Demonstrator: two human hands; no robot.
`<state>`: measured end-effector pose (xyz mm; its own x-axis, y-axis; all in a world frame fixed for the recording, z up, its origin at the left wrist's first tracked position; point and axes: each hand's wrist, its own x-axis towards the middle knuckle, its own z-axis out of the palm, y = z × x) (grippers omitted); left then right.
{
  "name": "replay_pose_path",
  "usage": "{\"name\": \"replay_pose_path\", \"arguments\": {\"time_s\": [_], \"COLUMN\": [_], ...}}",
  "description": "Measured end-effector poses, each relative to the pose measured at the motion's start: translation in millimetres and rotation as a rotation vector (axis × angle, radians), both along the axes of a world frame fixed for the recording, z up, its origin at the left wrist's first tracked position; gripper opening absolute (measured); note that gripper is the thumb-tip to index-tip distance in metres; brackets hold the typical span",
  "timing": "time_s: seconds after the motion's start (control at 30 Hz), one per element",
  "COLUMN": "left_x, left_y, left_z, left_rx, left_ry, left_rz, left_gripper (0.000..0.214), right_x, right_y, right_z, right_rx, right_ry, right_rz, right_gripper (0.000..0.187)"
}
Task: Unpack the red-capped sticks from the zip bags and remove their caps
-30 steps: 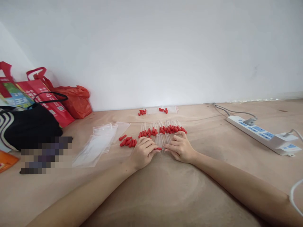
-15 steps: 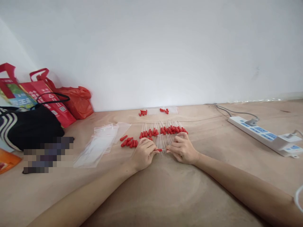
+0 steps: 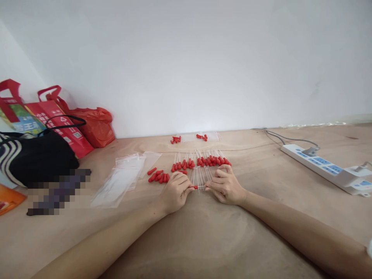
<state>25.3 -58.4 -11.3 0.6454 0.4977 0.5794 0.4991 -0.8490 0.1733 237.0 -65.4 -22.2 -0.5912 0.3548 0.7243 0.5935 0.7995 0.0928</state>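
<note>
My left hand and my right hand rest on the wooden table, fingertips almost meeting. Between them the left fingers pinch a small red rubber bulb, and the right fingers pinch the end of a clear pipette tube joined to it. Just beyond the hands lies a row of clear pipettes with red bulbs. A small heap of loose red bulbs lies to the left of my left hand.
Clear plastic bags lie left of the bulbs. Red shopping bags and a black striped bag stand at the far left. A white power strip with cables sits at the right. More red bulbs lie near the wall.
Both hands have drifted slightly toward me with the bulb and tube still pinched between them. The camera has shifted a little.
</note>
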Motion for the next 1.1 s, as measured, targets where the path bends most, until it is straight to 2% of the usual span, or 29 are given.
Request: {"name": "replay_pose_path", "arguments": {"time_s": [0.17, 0.33, 0.4, 0.53, 0.67, 0.8, 0.87, 1.1], "left_x": [-13, -26, -26, -30, -52, -79, -87, -89], "left_y": [2, -1, -2, 4, 20, 35, 39, 39], "left_z": [-0.2, -0.7, 0.4, 7.4, 18.1, 24.9, 25.3, 22.5], "left_rx": [0.029, 0.088, 0.080, 0.095, 0.027, -0.063, -0.132, -0.255], "left_ry": [-0.049, -0.113, -0.143, -0.196, -0.235, -0.193, -0.163, -0.070], "left_rz": [0.049, 0.069, 0.083, 0.244, 0.467, 0.677, 0.730, 0.676], "left_gripper": [0.019, 0.008, 0.010, 0.018, 0.022, 0.023, 0.026, 0.029], "right_x": [14, 30, 30, 23, 17, 11, 9, 5], "right_y": [-1, 0, 1, 6, 10, 10, 8, 1], "right_z": [-0.8, -4.6, -7.0, -11.3, -13.0, -12.5, -11.6, -7.4], "right_rx": [-0.055, -0.123, -0.128, -0.161, -0.227, -0.253, -0.250, -0.254], "right_ry": [0.018, 0.021, 0.031, 0.095, 0.110, 0.091, 0.080, -0.009], "right_rz": [-0.055, -0.263, -0.357, -0.502, -0.600, -0.630, -0.623, -0.574], "right_gripper": [0.021, 0.023, 0.025, 0.022, 0.016, 0.017, 0.019, 0.023]}}
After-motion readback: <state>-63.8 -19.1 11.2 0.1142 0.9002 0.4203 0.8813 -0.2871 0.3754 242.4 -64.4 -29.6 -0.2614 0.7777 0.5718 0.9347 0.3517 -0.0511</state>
